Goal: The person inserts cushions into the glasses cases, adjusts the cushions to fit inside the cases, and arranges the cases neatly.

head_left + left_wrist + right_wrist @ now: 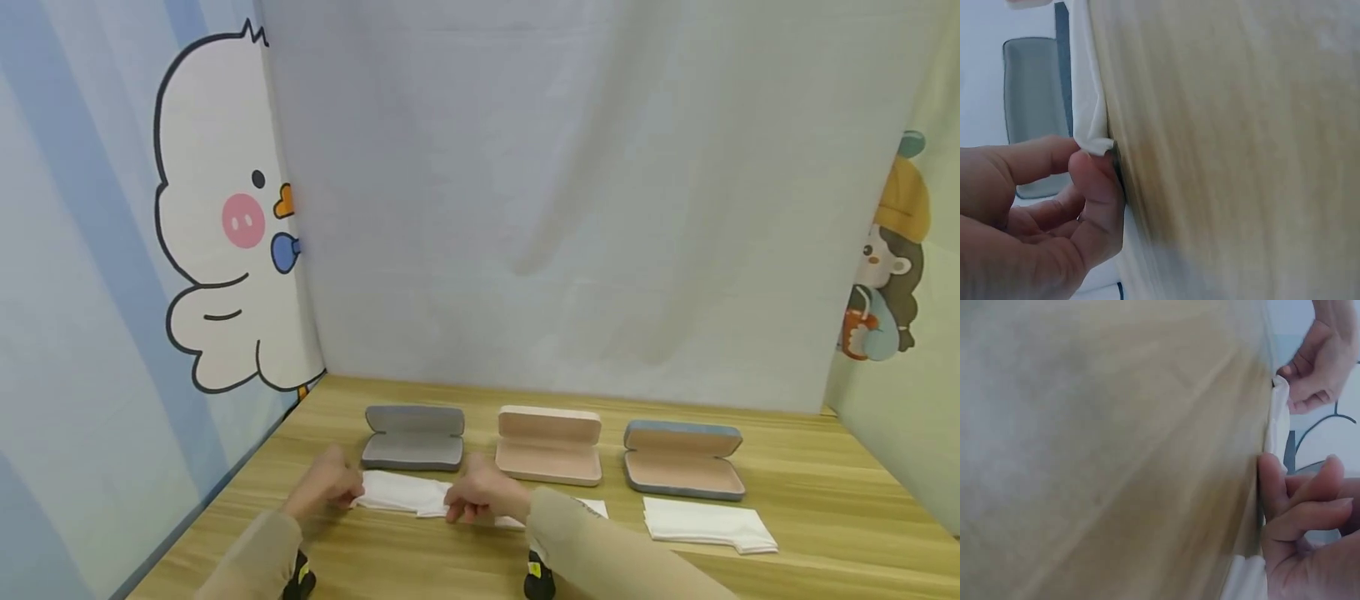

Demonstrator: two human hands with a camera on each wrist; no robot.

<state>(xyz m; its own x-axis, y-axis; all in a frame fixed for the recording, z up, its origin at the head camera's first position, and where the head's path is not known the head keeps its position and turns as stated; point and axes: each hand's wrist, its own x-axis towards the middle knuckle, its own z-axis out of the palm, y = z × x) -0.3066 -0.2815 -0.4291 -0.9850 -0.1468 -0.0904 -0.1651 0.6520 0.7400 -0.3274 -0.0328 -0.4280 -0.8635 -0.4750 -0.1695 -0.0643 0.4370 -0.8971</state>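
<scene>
A folded white cloth [393,492] lies on the wooden table, in front of the grey glasses case [412,450], which stands with its lid up. At the cloth's left end, my left hand [328,482] pinches a corner between thumb and finger, as the left wrist view shows on the cloth [1088,87]. My right hand [483,490] holds the other end with bent fingers, thumb right at the cloth's edge [1279,422] in the right wrist view. Behind the right hand, a second white cloth [596,506] is partly hidden by the hand and sleeve.
A pink glasses case [549,462] and a blue one with a pink lining [684,475] also stand with lids raised, in a row with the grey case. A third folded white cloth [705,523] lies before the blue case. Curtains [570,208] hang behind the table [420,567].
</scene>
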